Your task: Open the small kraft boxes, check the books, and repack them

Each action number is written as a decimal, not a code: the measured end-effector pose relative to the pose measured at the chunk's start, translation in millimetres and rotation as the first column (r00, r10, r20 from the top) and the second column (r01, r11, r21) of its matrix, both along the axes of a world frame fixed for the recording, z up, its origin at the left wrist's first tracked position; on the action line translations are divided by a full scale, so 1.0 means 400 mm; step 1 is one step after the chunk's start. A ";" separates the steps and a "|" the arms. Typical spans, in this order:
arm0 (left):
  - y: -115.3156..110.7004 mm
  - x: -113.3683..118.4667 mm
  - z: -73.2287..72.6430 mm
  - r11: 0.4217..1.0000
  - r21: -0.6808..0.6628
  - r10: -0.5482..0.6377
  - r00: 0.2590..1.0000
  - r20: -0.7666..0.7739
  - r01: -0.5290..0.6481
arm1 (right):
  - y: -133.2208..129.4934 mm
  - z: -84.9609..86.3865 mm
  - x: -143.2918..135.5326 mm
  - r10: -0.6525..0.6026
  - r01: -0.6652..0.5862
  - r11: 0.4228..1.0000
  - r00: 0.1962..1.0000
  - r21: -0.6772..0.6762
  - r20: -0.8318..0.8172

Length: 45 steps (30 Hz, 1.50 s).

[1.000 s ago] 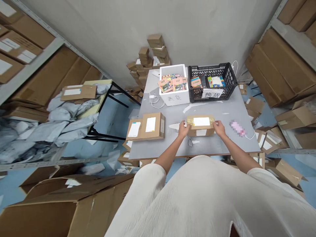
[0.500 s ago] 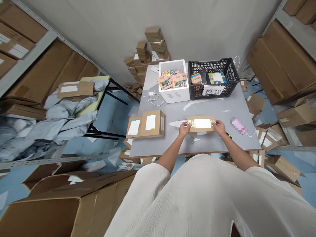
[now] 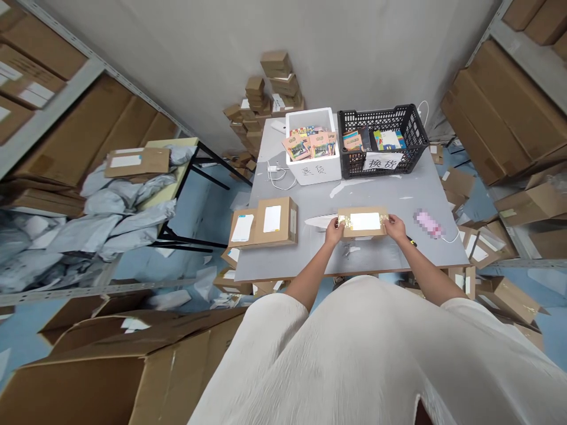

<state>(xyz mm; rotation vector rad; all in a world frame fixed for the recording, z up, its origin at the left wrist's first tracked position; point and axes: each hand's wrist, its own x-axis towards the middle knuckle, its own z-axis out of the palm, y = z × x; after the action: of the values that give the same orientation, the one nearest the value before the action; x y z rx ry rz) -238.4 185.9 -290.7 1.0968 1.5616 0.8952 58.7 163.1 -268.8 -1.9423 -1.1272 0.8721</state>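
A small brown cardboard box [image 3: 363, 234] with a white label and shiny tape on its face is held between my two hands, over the front part of the grey table [image 3: 305, 260]. My left hand [image 3: 334, 230] grips its left end, fingers closed at the edge. On the opposite end, my right hand [image 3: 394, 226] is closed round the box's edge. Just left of the box lies a white oval shape [image 3: 319, 221] on the tabletop. A black and yellow object [image 3: 411, 241], partly hidden, lies beside my right wrist.
Two labelled cartons [image 3: 275, 223] sit at the table's left. Behind stand a white foam box [image 3: 315, 171] and a black crate [image 3: 383, 165], both with books. A pink item [image 3: 429, 224] with a cable lies right. Grey parcels [image 3: 106, 206] fill the left side; a large open carton [image 3: 177, 360] stands front left.
The box's labelled face looks slightly more tilted up towards me, with both hands still on its ends. The whole view has shifted very slightly.
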 end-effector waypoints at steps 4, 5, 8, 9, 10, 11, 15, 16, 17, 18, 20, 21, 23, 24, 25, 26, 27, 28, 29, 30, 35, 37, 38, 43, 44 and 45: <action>-0.011 -0.007 0.010 0.999 -0.018 -0.045 0.999 0.022 0.046 | -0.020 0.005 0.006 0.038 -0.035 0.999 0.996 0.040 -0.075; -0.011 -0.011 0.016 0.998 -0.014 -0.060 0.998 0.030 0.061 | -0.023 0.007 0.006 0.043 -0.038 0.998 0.994 0.055 -0.096; -0.007 -0.024 0.039 0.996 0.034 -0.086 0.996 0.037 0.085 | -0.026 0.017 0.002 0.059 -0.042 0.993 0.986 0.110 -0.156; -0.007 -0.028 0.047 0.995 0.045 -0.087 0.996 0.031 0.085 | -0.027 0.021 0.000 0.062 -0.041 0.992 0.983 0.119 -0.172; -0.010 -0.033 0.054 0.995 0.042 -0.087 0.996 0.023 0.086 | -0.029 0.025 -0.001 0.059 -0.038 0.993 0.981 0.113 -0.183; -0.014 -0.037 0.061 0.996 0.023 -0.088 0.996 0.013 0.088 | -0.032 0.028 -0.003 0.050 -0.034 0.996 0.981 0.088 -0.185; -0.044 -0.049 0.063 0.991 -0.105 -0.093 0.992 -0.083 0.084 | -0.060 0.026 -0.007 0.032 -0.042 0.991 0.996 -0.125 -0.082; -0.052 -0.051 0.057 0.988 -0.128 -0.097 0.988 -0.123 0.081 | -0.069 0.021 -0.009 0.044 -0.050 0.983 0.998 -0.175 -0.041; -0.060 -0.053 0.048 0.986 -0.147 -0.103 0.981 -0.164 0.079 | -0.079 0.015 -0.011 0.060 -0.060 0.975 0.998 -0.215 -0.005; -0.066 -0.054 0.038 0.984 -0.160 -0.111 0.974 -0.198 0.080 | -0.088 0.008 -0.014 0.075 -0.068 0.967 0.997 -0.245 0.020; -0.074 -0.058 0.017 0.983 -0.165 -0.116 0.967 -0.226 0.079 | -0.102 -0.005 -0.020 0.085 -0.070 0.959 0.995 -0.274 0.044; -0.076 -0.059 0.008 0.985 -0.158 -0.108 0.969 -0.220 0.074 | -0.106 -0.011 -0.022 0.081 -0.065 0.959 0.996 -0.275 0.048; -0.074 -0.062 -0.007 0.987 -0.151 -0.073 0.980 -0.186 0.045 | -0.107 -0.019 -0.024 0.065 -0.049 0.963 0.996 -0.266 0.055; -0.072 -0.064 -0.011 0.987 -0.160 -0.054 0.985 -0.165 0.028 | -0.106 -0.022 -0.023 0.060 -0.044 0.965 0.997 -0.260 0.056; -0.069 -0.065 -0.013 0.984 -0.176 -0.038 0.988 -0.147 0.012 | -0.103 -0.023 -0.021 0.058 -0.043 0.967 0.997 -0.253 0.053; -0.067 -0.066 -0.013 0.981 -0.193 -0.026 0.991 -0.132 0.000 | -0.099 -0.024 -0.019 0.055 -0.042 0.968 0.997 -0.247 0.045; -0.065 -0.067 -0.013 0.978 -0.208 -0.019 0.993 -0.119 -0.006 | -0.096 -0.025 -0.017 0.051 -0.041 0.969 0.998 -0.243 0.035; -0.063 -0.068 -0.011 0.976 -0.217 -0.014 0.994 -0.108 -0.009 | -0.094 -0.026 -0.015 0.046 -0.038 0.969 0.999 -0.242 0.024; -0.063 -0.068 -0.010 0.975 -0.222 -0.012 0.995 -0.101 -0.011 | -0.092 -0.027 -0.013 0.040 -0.035 0.969 0.999 -0.245 0.016; -0.063 -0.068 -0.008 0.975 -0.223 -0.008 0.995 -0.096 -0.013 | -0.092 -0.028 -0.012 0.034 -0.030 0.968 0.999 -0.249 0.012; -0.068 -0.064 -0.008 0.976 -0.217 0.010 0.995 -0.094 -0.030 | -0.097 -0.036 -0.010 0.018 -0.020 0.973 1.000 -0.229 -0.009; -0.069 -0.063 -0.011 0.975 -0.221 0.011 0.996 -0.093 -0.032 | -0.098 -0.039 -0.009 0.020 -0.025 0.976 0.999 -0.214 -0.026; -0.070 -0.062 -0.011 0.974 -0.223 0.012 0.996 -0.091 -0.033 | -0.098 -0.040 -0.009 0.018 -0.025 0.976 0.999 -0.217 -0.032; -0.066 -0.052 -0.007 0.981 -0.189 0.023 0.999 -0.044 -0.031 | -0.084 -0.031 -0.028 -0.025 0.013 0.981 0.998 -0.196 -0.060; -0.064 -0.047 -0.004 0.985 -0.172 0.017 1.000 -0.015 -0.019 | -0.080 -0.027 -0.036 -0.020 0.004 0.986 0.996 -0.164 -0.092; -0.061 -0.042 0.001 0.987 -0.159 0.006 1.000 0.017 -0.003 | -0.076 -0.023 -0.043 -0.004 -0.014 0.991 0.991 -0.132 -0.136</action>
<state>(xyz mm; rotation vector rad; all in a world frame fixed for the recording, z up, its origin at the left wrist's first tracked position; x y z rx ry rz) -255.2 161.5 -290.4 0.9702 1.5931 0.7673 41.7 132.6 -278.1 -1.9539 -1.0174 1.0897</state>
